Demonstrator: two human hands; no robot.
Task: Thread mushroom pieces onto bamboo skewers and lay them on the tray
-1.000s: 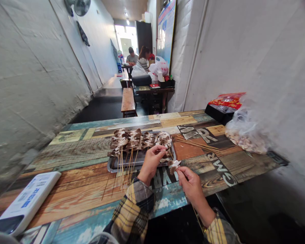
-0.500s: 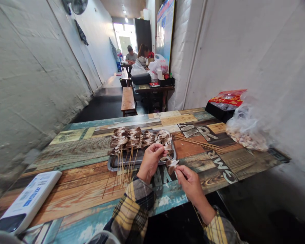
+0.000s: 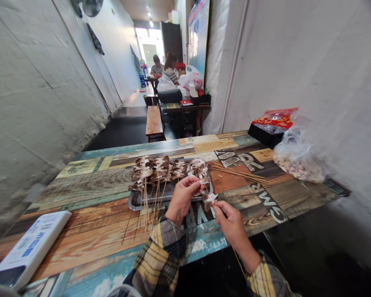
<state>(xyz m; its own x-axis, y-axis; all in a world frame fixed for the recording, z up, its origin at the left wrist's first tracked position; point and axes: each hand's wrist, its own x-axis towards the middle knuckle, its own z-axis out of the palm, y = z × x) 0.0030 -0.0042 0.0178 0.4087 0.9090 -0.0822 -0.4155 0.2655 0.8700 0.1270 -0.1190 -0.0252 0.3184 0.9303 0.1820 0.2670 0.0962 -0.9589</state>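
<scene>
My left hand (image 3: 184,197) is closed in a pinch on a small mushroom piece (image 3: 205,181), above the right end of a grey metal tray (image 3: 134,205). My right hand (image 3: 231,220) grips a bamboo skewer (image 3: 238,262) just below the mushroom pieces (image 3: 209,201) threaded on it. The skewer's tip points up toward the piece in my left hand, and its lower end runs down past my right wrist. Several mushroom skewers (image 3: 153,168) lie side by side in the tray, sticks toward me. Loose mushrooms (image 3: 198,166) fill the tray's right end, partly behind my left hand.
Bare skewers (image 3: 239,173) lie right of the tray. Farther right are a clear bag of mushrooms (image 3: 298,159) and a black box (image 3: 264,135) with a red packet. A white box-shaped device (image 3: 32,247) lies at left. Two people sit at the back, beyond a bench (image 3: 154,121).
My left hand has raised the mushroom piece slightly, so it shows more clearly near the skewer's tip. The right hand stays almost still. The whole view has shifted a little.
</scene>
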